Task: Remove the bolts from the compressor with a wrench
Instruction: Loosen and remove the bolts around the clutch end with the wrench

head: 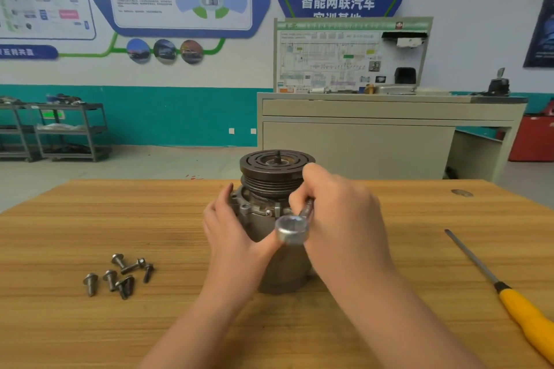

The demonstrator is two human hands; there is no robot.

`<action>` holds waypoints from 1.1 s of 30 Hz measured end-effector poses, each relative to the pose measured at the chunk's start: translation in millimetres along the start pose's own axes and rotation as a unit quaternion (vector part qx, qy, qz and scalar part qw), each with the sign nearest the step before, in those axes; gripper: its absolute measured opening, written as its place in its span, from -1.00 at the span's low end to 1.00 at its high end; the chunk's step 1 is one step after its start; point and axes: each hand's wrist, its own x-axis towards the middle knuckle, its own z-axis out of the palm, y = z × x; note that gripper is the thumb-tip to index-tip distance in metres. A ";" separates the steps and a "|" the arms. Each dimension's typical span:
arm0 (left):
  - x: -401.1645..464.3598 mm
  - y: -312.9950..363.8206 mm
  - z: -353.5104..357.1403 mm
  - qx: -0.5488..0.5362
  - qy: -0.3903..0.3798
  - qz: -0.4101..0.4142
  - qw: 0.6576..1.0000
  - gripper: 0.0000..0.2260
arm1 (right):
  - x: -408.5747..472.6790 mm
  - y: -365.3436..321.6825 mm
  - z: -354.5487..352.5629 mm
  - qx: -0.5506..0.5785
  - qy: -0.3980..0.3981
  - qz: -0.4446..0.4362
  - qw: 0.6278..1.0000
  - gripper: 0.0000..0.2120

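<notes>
Compressor (271,219) was stood upright mid-surface (90,219), steadied by the spread left hand (236,237). Wrench (295,226) was gripped by the right hand (338,213) at the flange. Six removed bolts (120,274) were seen lying left; at least one seemed left.

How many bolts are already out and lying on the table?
6 loose bolts lie clustered on the table, left of the compressor. Overlap in the pile may hide another.
</notes>
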 end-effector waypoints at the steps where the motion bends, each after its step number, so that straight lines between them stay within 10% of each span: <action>1: 1.7 -0.8 0.6 0.005 0.012 -0.005 1.000 0.04 | -4.0 -2.0 0.8 -0.008 -0.010 -0.004 1.000 -0.64; 6: -1.8 -7.1 -3.2 -0.032 0.007 0.002 0.999 -0.04 | -14.6 31.1 -13.2 0.221 0.063 0.175 0.958 -0.65; 10: 3.1 -9.9 -2.6 -0.086 0.017 -0.010 0.996 -0.26 | 5.8 69.2 -16.7 0.564 0.003 0.385 0.731 -0.66; 12: 6.2 -15.4 -4.7 -0.105 0.016 -0.031 0.994 -0.32 | 20.2 75.5 -19.2 0.613 0.023 0.394 0.684 -0.63; 19: 7.6 -17.1 -7.2 -0.111 0.004 -0.032 0.993 -0.36 | 15.2 53.8 -21.3 0.358 0.024 0.230 0.905 -0.59; 29: -0.7 -10.8 -6.3 -0.066 0.018 0.023 0.997 0.03 | -10.8 12.3 2.0 0.125 0.076 0.009 0.989 -0.46; 33: -1.0 -10.7 -6.5 -0.060 0.014 0.030 0.998 0.06 | -17.7 23.3 1.1 0.188 0.089 0.135 0.969 -0.61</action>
